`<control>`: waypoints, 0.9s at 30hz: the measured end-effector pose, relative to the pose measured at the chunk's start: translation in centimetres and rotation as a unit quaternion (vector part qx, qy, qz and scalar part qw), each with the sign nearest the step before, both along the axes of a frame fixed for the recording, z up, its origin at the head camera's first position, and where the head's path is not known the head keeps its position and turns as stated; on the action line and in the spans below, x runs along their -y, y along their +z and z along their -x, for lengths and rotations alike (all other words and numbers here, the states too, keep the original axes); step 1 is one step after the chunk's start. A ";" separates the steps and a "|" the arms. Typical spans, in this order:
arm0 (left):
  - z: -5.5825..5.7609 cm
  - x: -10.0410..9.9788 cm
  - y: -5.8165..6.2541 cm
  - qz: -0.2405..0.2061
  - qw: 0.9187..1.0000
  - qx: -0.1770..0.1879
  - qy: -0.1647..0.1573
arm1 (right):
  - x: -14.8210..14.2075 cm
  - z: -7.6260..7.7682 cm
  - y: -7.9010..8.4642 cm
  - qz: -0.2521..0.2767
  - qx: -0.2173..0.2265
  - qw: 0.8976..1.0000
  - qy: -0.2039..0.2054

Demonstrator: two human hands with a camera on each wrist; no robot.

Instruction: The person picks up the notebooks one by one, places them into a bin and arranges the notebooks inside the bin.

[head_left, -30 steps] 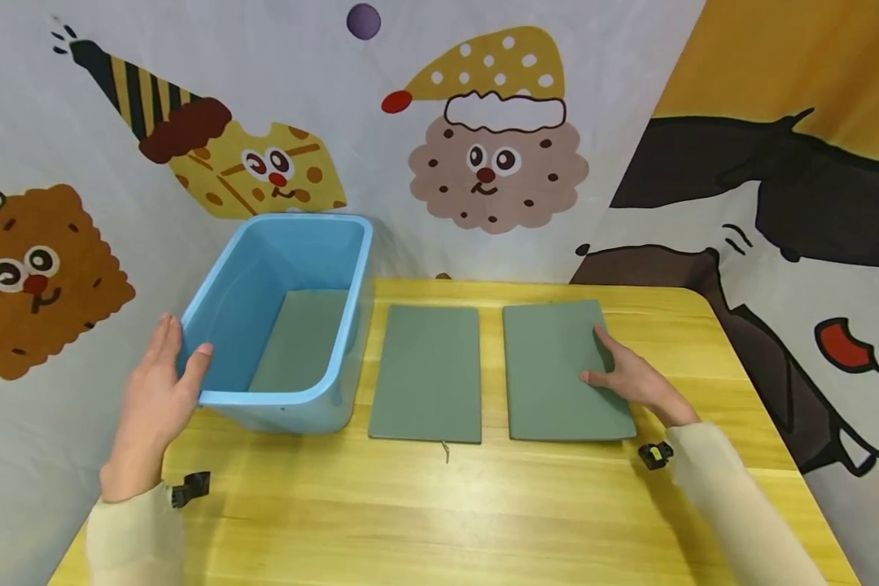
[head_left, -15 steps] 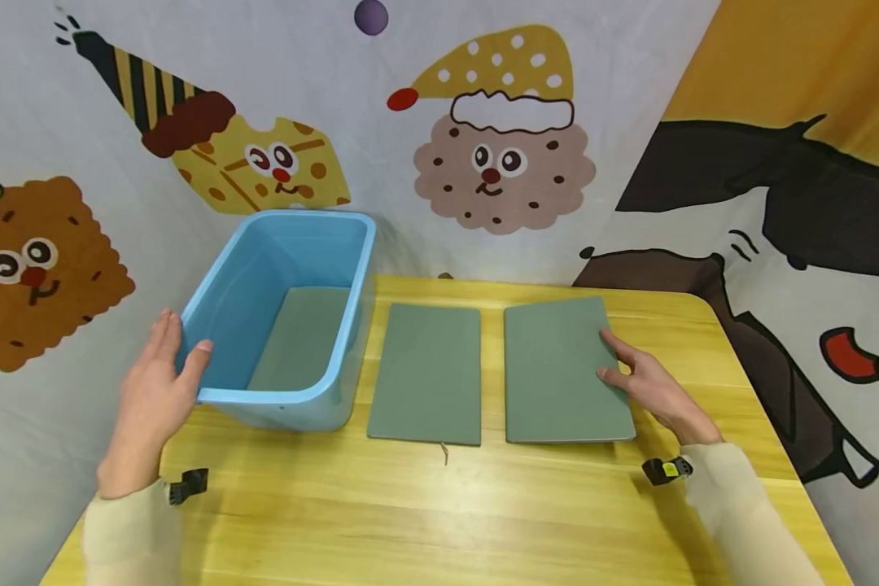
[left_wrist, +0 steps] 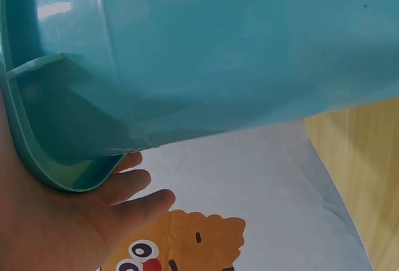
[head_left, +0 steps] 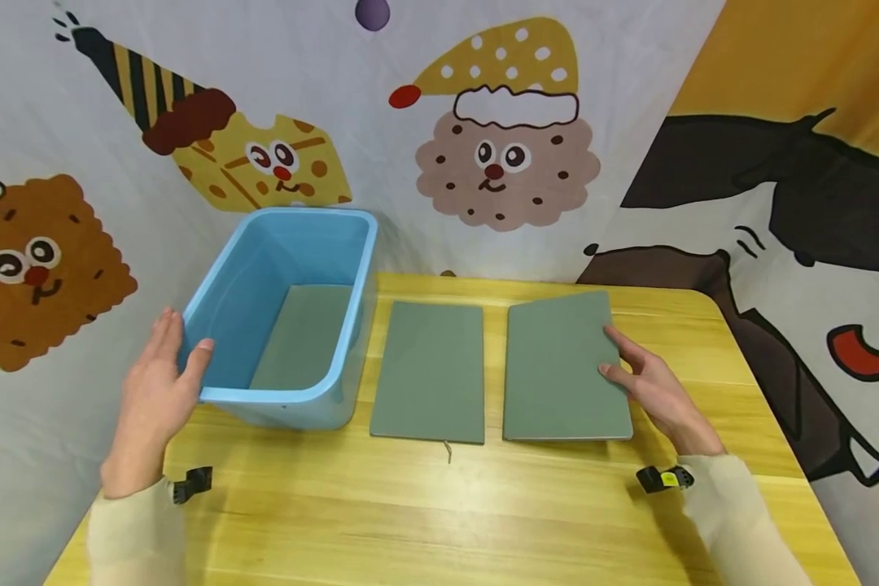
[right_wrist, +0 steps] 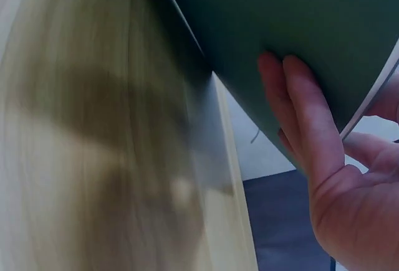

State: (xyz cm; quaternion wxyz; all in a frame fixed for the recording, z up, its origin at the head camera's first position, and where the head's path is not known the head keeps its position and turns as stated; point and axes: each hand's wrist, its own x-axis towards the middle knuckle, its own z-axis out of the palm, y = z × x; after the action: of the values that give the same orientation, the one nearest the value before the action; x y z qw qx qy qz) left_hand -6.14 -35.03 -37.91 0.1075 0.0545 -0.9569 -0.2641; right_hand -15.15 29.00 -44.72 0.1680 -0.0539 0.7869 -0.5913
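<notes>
My left hand rests against the near left corner of a light blue plastic bin, fingers straight along the outside and thumb over the rim. In the left wrist view, the fingers extend beyond the bin's rim. My right hand pinches the right edge of a grey-green notebook, thumb on top. From the right wrist view, two fingers lie flat under the notebook; its right side is raised off the table.
A second grey-green notebook lies flat between bin and right notebook, a thin ribbon at its near edge. Another grey-green flat piece lies inside the bin. A cartoon-printed curtain hangs behind the yellow wooden table.
The right notebook's right side has risen and tilted up as my right hand moved slightly right. My left hand has stayed at the bin's corner.
</notes>
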 end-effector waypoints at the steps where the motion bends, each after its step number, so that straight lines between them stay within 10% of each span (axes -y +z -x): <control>1: 0.0 -0.1 0.0 0.000 1.000 0.000 0.000 | 0.0 -0.1 0.0 0.002 -0.003 1.000 -0.006; 27: -0.1 -0.3 0.0 -0.001 1.000 -0.008 0.004 | 1.1 -2.9 2.1 0.114 -0.008 0.990 -0.082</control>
State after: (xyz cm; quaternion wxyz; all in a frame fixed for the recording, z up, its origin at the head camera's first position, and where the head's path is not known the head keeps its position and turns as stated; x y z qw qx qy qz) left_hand -6.08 -34.77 -37.94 0.1162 0.0565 -0.9557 -0.2646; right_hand -12.21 27.89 -42.63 0.1054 -0.0132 0.7175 -0.6884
